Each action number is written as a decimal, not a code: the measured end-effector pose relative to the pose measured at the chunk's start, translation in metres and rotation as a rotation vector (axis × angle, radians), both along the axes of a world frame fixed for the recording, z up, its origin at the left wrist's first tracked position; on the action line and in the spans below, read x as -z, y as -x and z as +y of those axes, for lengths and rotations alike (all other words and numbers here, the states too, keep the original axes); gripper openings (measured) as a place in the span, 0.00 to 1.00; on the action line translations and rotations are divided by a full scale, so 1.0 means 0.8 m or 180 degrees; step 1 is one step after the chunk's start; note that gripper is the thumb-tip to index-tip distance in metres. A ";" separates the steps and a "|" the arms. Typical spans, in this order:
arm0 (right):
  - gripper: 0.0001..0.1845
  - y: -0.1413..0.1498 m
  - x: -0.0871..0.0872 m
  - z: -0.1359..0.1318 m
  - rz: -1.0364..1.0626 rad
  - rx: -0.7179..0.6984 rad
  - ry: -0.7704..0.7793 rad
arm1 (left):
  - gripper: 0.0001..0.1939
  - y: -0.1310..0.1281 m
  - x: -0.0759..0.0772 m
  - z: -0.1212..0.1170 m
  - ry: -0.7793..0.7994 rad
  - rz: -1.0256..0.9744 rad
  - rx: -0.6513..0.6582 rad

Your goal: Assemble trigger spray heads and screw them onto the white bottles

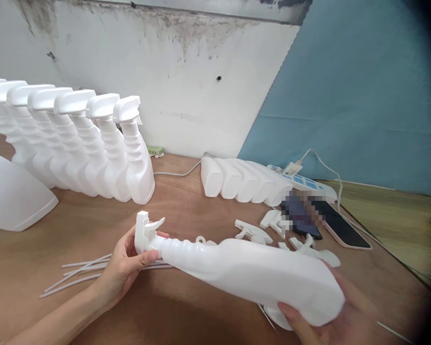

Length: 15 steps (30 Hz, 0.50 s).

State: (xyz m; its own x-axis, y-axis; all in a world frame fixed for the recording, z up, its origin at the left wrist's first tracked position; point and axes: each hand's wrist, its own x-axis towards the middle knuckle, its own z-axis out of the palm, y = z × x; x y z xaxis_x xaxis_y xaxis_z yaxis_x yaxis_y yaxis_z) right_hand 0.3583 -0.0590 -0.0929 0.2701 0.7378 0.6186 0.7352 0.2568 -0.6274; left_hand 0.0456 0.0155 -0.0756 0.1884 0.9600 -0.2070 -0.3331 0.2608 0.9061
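Note:
A white plastic spray bottle lies nearly level across the front, its neck to the left. My left hand is closed round the collar of its trigger sprayer head, thumb on the ribbed ring. The head sits at the bottle's mouth; how tightly I cannot tell. My right hand grips the bottle's base from the right, partly hidden and blurred. Behind and below my left hand are several thin white dip tubes. Loose trigger heads lie just beyond the bottle, some partly hidden by it.
Several bottles with sprayer heads stand in a row at the back left. A large white container lies at the left edge. Bottles on their sides, a power strip with cable and two phones are at the right.

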 end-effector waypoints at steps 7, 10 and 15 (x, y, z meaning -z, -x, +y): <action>0.30 0.013 -0.009 0.017 -0.0285 -0.0356 0.0509 | 0.20 0.004 -0.001 0.001 -0.0034 0.0062 -0.0057; 0.28 0.019 -0.007 0.016 0.0215 -0.0386 0.0516 | 0.20 0.004 -0.002 0.002 -0.0032 0.0048 0.0023; 0.22 0.026 -0.002 -0.003 0.0944 -0.0159 0.0147 | 0.17 0.000 -0.004 0.001 -0.0010 0.0033 -0.0007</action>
